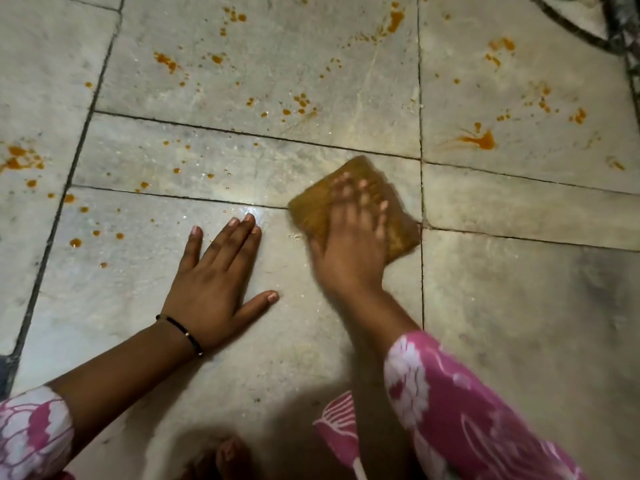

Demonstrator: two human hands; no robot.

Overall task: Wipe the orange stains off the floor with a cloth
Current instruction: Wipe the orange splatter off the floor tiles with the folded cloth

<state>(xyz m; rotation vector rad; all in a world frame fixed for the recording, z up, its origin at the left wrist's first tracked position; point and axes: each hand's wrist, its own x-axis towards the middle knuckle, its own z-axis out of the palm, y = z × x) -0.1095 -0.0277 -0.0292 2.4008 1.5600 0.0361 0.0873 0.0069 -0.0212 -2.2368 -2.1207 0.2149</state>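
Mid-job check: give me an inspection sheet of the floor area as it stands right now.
Surface: pale tiled floor, dark grout lines.
Job's things: orange-brown cloth flat on floor; orange stains scattered across far and left tiles.
Clutter: nothing seen.
Grippers: left hand flat on floor, fingers straight; right hand pressing on cloth, blurred.
Cables: nothing seen.
Surroundings: dark patterned edge at top right; pink floral sleeve.

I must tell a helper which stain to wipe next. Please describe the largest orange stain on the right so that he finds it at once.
Start from the cloth under the right hand and cross the dark joint to the far-right tile. Near its lower edge lies the stain. Unlike the small dots around it, it is a thick blob with thin streaks trailing left.
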